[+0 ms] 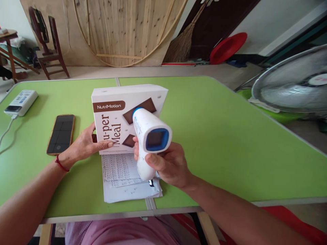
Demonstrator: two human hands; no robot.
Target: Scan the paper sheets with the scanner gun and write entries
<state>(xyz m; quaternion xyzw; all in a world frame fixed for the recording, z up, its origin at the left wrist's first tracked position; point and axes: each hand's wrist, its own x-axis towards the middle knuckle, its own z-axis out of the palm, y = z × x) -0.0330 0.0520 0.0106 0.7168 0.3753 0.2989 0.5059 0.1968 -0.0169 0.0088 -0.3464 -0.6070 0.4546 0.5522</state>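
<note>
My left hand (88, 143) grips the lower left edge of a white and brown NutriMotion box (109, 126), thumb across its front and fingers behind. The box stands upright, its printed face toward me. In my right hand (170, 163) is a white infrared thermometer (149, 136) with blue trim, held by its handle. Its dark screen faces me, and its front end points at the box, hiding part of the print. Whether it touches the box I cannot tell. Handwritten papers (125, 187) lie under and in front of the box, partly covered by it and my right hand.
A smartphone (61, 134) lies left of my left hand on the green table (217, 146). Farther left is a white power bank (21, 102) with a cable. A large fan (288, 81) stands past the table's right edge. A wooden chair (51, 54) is at the back left.
</note>
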